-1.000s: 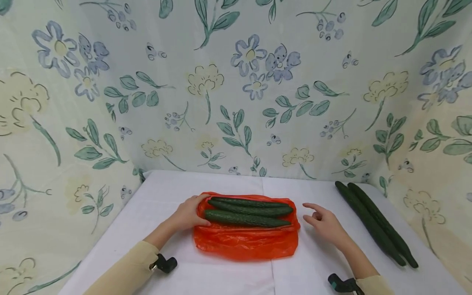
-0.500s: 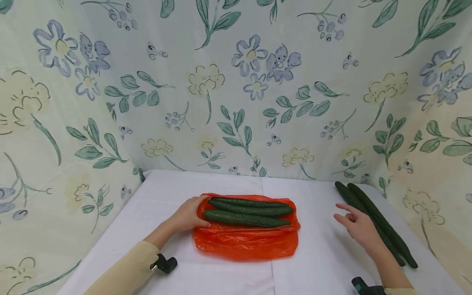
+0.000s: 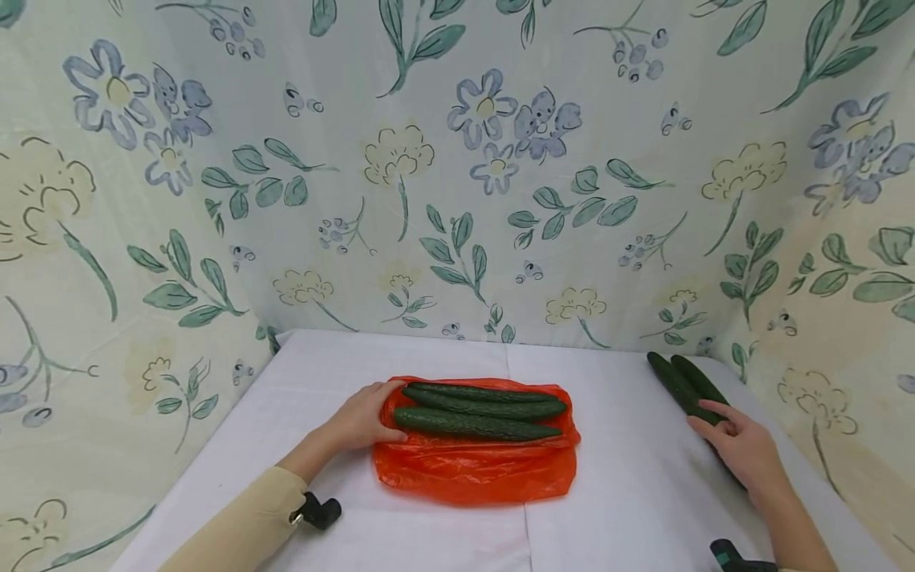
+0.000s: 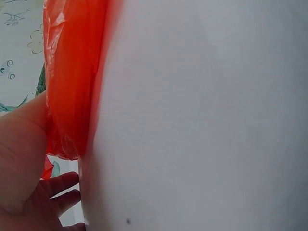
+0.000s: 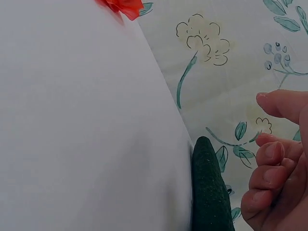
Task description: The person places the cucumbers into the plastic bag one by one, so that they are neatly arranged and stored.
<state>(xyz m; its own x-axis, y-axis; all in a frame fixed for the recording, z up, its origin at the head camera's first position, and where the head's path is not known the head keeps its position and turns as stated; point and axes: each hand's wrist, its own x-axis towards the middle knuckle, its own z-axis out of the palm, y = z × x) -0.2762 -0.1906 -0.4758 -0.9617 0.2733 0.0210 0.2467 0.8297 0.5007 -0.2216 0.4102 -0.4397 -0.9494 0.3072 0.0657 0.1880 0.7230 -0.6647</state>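
Observation:
Three dark green cucumbers (image 3: pixel 479 425) lie side by side in the mouth of a red plastic bag (image 3: pixel 475 477) at the middle of the table. My left hand (image 3: pixel 366 415) holds the bag's left end, thumb at the front and fingers behind. In the left wrist view the thumb reaches across the red plastic bag (image 4: pixel 72 82). Two more cucumbers (image 3: pixel 672 380) lie at the right side, partly hidden by my right hand (image 3: pixel 747 449). This hand hovers over them with loosely bent fingers; in the right wrist view it appears apart from the cucumber (image 5: pixel 209 192).
A white cloth (image 3: pixel 322 361) covers the table, with a floral curtain (image 3: pixel 457 199) behind it and on both sides. Black wrist cameras (image 3: pixel 318 511) are worn at both wrists.
My right hand has moved right, from beside the bag to above the two cucumbers at the right. The left hand, bag and cucumbers have stayed in place.

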